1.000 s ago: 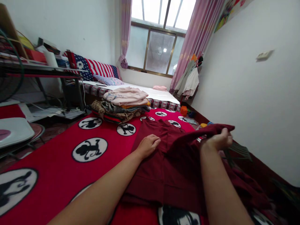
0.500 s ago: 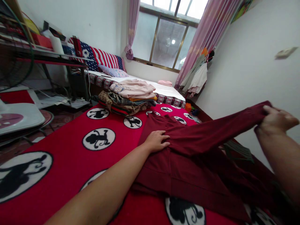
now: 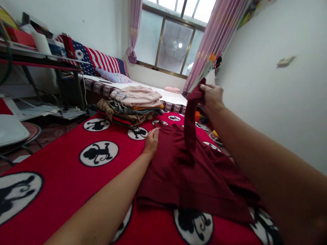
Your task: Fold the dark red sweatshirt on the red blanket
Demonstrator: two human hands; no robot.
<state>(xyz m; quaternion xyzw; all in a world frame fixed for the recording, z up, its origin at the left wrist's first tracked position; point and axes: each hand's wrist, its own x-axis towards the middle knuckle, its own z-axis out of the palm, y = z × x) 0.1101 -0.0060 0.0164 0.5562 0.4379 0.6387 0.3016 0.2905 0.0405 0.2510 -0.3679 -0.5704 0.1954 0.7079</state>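
A dark red long-sleeved garment (image 3: 168,177) lies on the red blanket with round monkey prints (image 3: 63,190). At the garment's left edge rests my left hand (image 3: 152,139), its fingers close together; whether they pinch the cloth is hard to tell. My right hand (image 3: 213,95) is raised above the garment, closed on the end of one sleeve, which hangs down from it to the body of the garment. The other sleeve lies spread toward the right.
Beyond the garment, a pile of folded clothes (image 3: 138,98) sits on the blanket. A bed with a white sheet (image 3: 153,89) stands under the window. On the left are a cluttered desk (image 3: 46,63) and a white seat (image 3: 11,129).
My right hand has swung left and up with the sleeve end, so the sleeve now hangs instead of stretching right. My left hand has shifted to the garment's left edge, fingers drawn together.
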